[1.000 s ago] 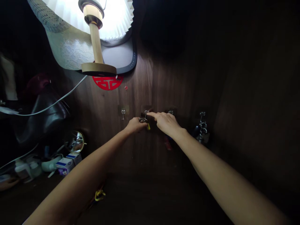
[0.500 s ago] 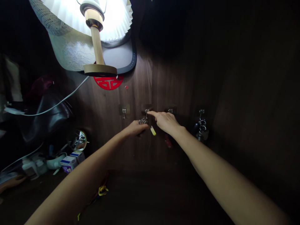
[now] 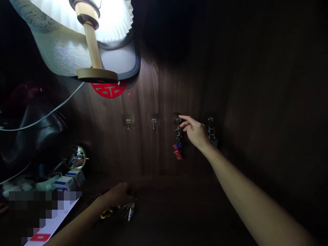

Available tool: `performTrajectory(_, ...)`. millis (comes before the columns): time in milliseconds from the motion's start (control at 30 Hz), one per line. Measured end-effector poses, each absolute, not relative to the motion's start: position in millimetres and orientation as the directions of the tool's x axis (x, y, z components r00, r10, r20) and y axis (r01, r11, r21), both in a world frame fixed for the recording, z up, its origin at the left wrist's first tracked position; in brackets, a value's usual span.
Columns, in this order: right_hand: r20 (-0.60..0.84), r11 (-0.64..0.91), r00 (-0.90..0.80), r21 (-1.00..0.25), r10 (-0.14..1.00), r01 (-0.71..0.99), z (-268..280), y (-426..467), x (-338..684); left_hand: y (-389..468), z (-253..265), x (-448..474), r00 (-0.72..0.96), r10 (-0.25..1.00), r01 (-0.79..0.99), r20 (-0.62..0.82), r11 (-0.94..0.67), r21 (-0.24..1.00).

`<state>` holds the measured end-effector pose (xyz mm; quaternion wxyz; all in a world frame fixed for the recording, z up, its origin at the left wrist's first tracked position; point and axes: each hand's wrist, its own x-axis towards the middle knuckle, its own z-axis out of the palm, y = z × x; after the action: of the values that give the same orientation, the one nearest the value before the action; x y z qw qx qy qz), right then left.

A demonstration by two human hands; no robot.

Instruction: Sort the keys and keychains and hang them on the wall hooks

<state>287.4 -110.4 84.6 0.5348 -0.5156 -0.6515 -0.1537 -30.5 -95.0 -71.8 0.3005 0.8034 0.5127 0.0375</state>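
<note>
My right hand point(image 3: 196, 133) is open, index finger stretched to the top of the third wall hook point(image 3: 178, 120). From that hook hangs a bunch of keys with red and blue tags point(image 3: 177, 150), just left of my fingers. Low down at the dark tabletop, my left hand point(image 3: 120, 195) is closed over a bunch of keys point(image 3: 130, 210); the silvery keys stick out below its fingertips. Beside that wrist lies a yellow looped piece point(image 3: 106, 214), partly hidden by the arm.
Two bare hooks, the left hook point(image 3: 128, 122) and the second hook point(image 3: 153, 121), are fixed to the wood wall. More keys point(image 3: 211, 133) hang at the right. A lit lamp point(image 3: 93, 48), caps, a round mirror point(image 3: 77, 158), boxes point(image 3: 68, 181) and a dark bag point(image 3: 33, 126) fill the left.
My left hand has moved down from the second hook to the tabletop with the keys. My right hand has shifted right, from the second hook to the third. The view has turned slightly right.
</note>
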Motion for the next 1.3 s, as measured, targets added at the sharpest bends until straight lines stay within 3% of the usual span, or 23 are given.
performTrajectory(133,0.85,0.394,0.179,-0.404,0.496,0.826,77.0,-113.7,307.7,-83.4,-35.8,-1.4,0.498,0.867,0.758,0.027,-0.451,0.471)
performTrajectory(267,0.825,0.338,0.143,-0.374,0.547,0.864,74.2,-112.9,315.6,-72.8,0.1,69.3,0.562,0.77,0.46,0.302,-0.594,0.66)
performTrajectory(367,0.808,0.32,0.091,-0.331,0.582,0.888,76.4,-110.9,318.9,-71.9,20.7,133.5,0.441,0.759,0.292,0.479,-0.626,0.723)
performTrajectory(467,0.78,0.29,0.052,-0.292,0.623,0.911,80.8,-110.1,322.6,-78.1,32.5,186.2,0.203,0.787,0.36,0.582,-0.613,0.703)
performTrajectory(600,0.744,0.232,0.021,-0.235,0.668,0.944,87.3,-112.1,324.2,-89.6,37.4,224.9,-0.075,0.832,0.472,0.55,-0.456,0.754)
performTrajectory(733,0.695,0.157,-0.052,-0.089,0.717,0.984,92.7,-117.1,318.5,-94.1,38.0,233.1,-0.15,0.834,0.453,0.53,-0.419,0.787)
performTrajectory(867,0.66,0.09,-0.08,0.019,0.747,0.996,96.0,-121.3,313.4,-90.7,36.4,223.2,-0.041,0.876,0.278,0.481,-0.453,0.847)
performTrajectory(1033,0.628,0.087,-0.087,0.031,0.774,0.996,98.9,-123.9,313.9,-87.7,46.7,206.3,0.126,0.932,0.049,0.338,-0.347,0.937)
performTrajectory(1133,0.628,0.093,-0.094,0.035,0.773,0.995,100.5,-124.1,313.4,-91.4,68.4,201.5,0.178,0.92,-0.079,0.35,-0.341,0.937)
performTrajectory(1300,0.642,0.145,-0.061,-0.079,0.764,0.986,95.3,-122.2,317.1,-96.3,76.1,192.1,0.204,0.879,-0.029,0.431,-0.435,0.9)
